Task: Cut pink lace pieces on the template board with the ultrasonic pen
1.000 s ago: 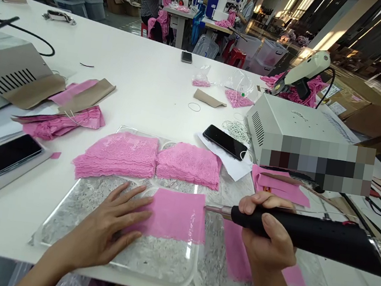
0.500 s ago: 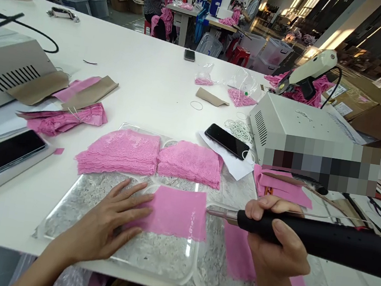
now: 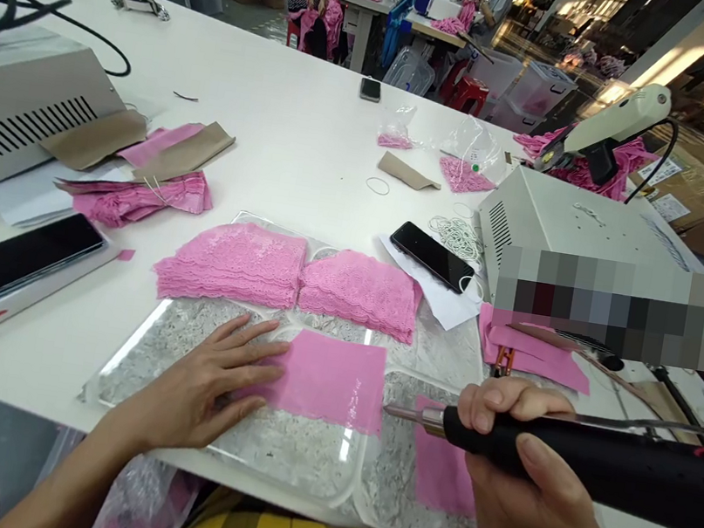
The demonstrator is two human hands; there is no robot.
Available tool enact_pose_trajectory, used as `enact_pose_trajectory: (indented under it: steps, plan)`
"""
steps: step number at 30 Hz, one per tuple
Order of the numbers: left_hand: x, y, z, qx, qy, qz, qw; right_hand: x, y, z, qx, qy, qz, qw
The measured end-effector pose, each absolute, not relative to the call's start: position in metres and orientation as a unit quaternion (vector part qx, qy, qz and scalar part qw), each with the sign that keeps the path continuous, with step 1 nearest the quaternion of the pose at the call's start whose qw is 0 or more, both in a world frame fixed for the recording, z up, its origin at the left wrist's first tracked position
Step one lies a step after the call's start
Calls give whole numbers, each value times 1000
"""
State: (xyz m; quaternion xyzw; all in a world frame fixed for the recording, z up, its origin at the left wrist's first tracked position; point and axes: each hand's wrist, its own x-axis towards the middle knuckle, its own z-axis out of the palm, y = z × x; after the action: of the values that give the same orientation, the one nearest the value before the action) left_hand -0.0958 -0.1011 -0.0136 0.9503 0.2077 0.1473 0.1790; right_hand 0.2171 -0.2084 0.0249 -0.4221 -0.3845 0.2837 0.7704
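At fabric [image 3: 325,379] edge, R hand [image 3: 520,466] grip clasps cutter [image 3: 593,463], tip now lower; L hand [image 3: 201,387] flat.

Bright even overhead light, soft shadows, wide-angle edge distortion, sharp focus

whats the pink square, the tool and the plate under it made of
Pink square: thin matte fabric, perhaps lace; it lies limp under the left hand. Tool in the right hand: matte black handle, probably plastic or rubber, with a shiny metal tip. Plate: clear and glossy, glass or acrylic by its bright rim reflections.
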Motion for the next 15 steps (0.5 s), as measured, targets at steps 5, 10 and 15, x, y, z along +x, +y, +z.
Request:
enact_pose_trajectory:
  steps: [5,10,15]
  plan:
    - [-96,-101,-13,949,207,157,177,215,-210,23,-430,-387,280,766]
    - [-96,-101,-13,953,203,151,166,214,-210,21,-429,-391,280,765]
    - [-95,-101,-11,953,208,149,163,213,-210,20,-437,-402,284,753]
